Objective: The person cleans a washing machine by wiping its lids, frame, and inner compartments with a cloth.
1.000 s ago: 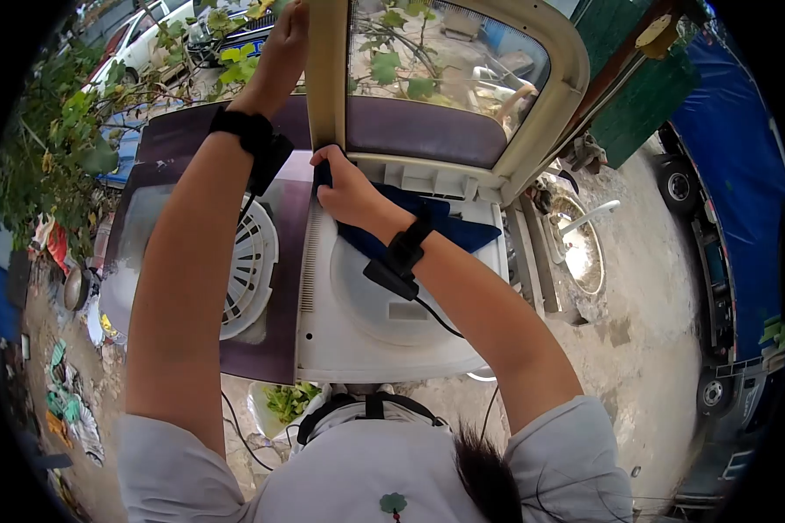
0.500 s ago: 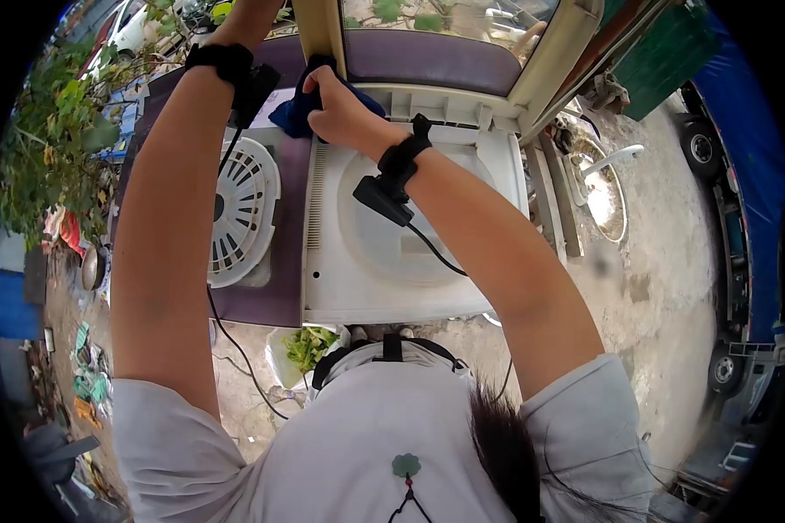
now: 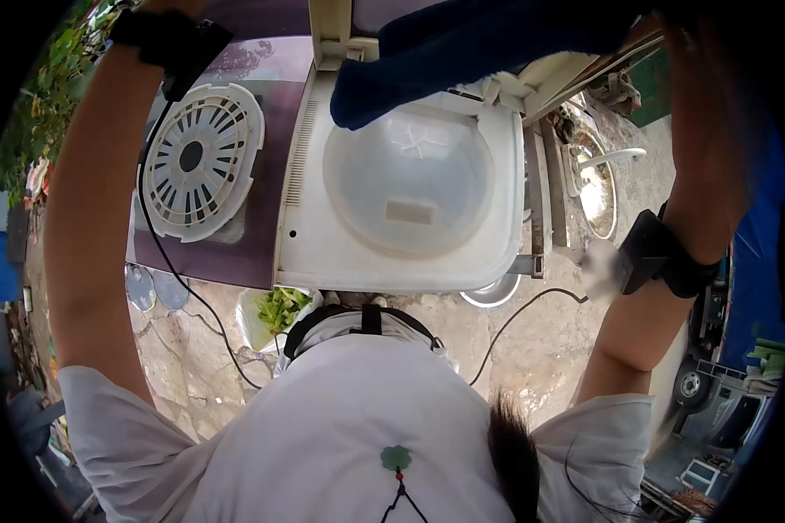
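Note:
A dark blue cloth [image 3: 462, 57] stretches across the top of the view, its left end above the white top panel. At the upper right, my right hand [image 3: 702, 113] is dim and blurred, closed on the cloth's right end. Only a sliver of my left hand [image 3: 170, 7] shows at the top edge, above the black wrist strap; its fingers are out of sight. Below the cloth lies a round translucent cover [image 3: 406, 187] set in the white top panel [image 3: 310, 253] of a washing machine. A white slotted disc [image 3: 190, 157] rests on the purple panel [image 3: 262, 218] to its left.
A raised cream frame [image 3: 330, 35] stands behind the white panel. On the ground are a bag of green vegetables [image 3: 281, 309] and a metal basin [image 3: 492, 291]. A round basin [image 3: 597, 196] sits to the right. Black cables [image 3: 209, 318] hang from both wrist straps.
My right hand has swung far right and up, drawing the cloth out across the machine. My left arm has moved left, and the view has shifted, showing more of the round cover.

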### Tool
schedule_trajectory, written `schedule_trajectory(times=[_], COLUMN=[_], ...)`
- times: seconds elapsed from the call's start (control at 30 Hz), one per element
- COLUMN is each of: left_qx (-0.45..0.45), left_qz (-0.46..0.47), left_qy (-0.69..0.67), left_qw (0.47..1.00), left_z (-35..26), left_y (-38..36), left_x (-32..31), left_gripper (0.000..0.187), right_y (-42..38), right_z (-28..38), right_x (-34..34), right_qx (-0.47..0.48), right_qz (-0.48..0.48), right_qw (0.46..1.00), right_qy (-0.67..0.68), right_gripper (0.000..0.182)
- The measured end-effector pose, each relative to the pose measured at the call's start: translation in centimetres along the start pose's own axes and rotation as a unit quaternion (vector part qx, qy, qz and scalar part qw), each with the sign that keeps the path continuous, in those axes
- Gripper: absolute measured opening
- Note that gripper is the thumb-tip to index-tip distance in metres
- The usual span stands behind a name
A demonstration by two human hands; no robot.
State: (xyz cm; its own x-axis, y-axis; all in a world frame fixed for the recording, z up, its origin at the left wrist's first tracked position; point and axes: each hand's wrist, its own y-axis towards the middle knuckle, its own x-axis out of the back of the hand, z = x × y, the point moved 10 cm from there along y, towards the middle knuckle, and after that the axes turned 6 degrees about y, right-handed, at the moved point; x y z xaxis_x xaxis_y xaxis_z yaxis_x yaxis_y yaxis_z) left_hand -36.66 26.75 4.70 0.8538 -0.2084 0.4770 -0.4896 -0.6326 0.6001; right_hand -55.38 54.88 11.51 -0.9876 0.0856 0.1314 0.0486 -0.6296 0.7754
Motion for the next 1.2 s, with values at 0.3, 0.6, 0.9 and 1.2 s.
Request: schedule_trajectory(times=[0.3,0.6,0.9,1.2], left_qx=[-0.046,-0.159,-0.056,0.024], left_qz=[0.226,0.297,0.332,0.326], left_qy=[0.069,0.210,0.256,0.229], left_qw=[0.971,0.918,0.906,0.917], left_z=[-7.2,-6.6,-6.1,-4.0], left_y=[-20.1,-29.6,-32.5,-32.4], left_x=[-18.0,-25.9,-18.1,-13.2], left_gripper=[0.060,0.066,0.059,0.053], right_y=[-10.3,-23.0,-16.1,-11.2], right_z=[-12.6,-26.2,-26.1,-35.4], right_x=[3.8,1.8,-14.2,-19.6], right_qx=[-0.222,-0.351,-0.143,-0.163], right_qz=[-0.090,0.133,0.292,0.333], right_qw=[0.941,0.768,0.888,0.852], right_qy=[-0.238,-0.519,-0.326,-0.370], right_gripper=[0.036,0.071,0.053,0.053])
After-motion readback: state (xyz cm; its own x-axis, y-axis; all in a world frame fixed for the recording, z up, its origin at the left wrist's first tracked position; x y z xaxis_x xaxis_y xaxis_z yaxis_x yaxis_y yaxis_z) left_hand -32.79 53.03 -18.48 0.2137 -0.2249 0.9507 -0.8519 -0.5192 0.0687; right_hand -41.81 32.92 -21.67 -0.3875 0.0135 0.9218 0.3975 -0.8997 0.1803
